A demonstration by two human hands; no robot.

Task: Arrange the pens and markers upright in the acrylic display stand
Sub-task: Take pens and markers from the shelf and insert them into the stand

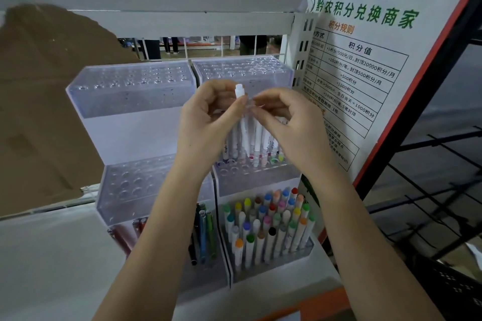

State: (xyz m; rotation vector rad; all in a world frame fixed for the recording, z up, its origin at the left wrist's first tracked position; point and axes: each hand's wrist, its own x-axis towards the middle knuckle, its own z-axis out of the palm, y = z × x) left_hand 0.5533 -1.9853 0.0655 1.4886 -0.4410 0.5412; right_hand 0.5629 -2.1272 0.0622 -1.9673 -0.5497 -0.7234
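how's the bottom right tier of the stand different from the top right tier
The bottom right tier is packed with upright markers with coloured caps; the top right tier shows only bare holes. The bottom tier sits lowest and nearest the camera; the top tier is highest and furthest back, behind the left hand and right hand. Both are clear acrylic, and both belong to the same right-hand stand.

White marker [240, 91] upright before tiered acrylic stand [130, 88].

Cardboard [44, 101] left, poster [365, 65] right.
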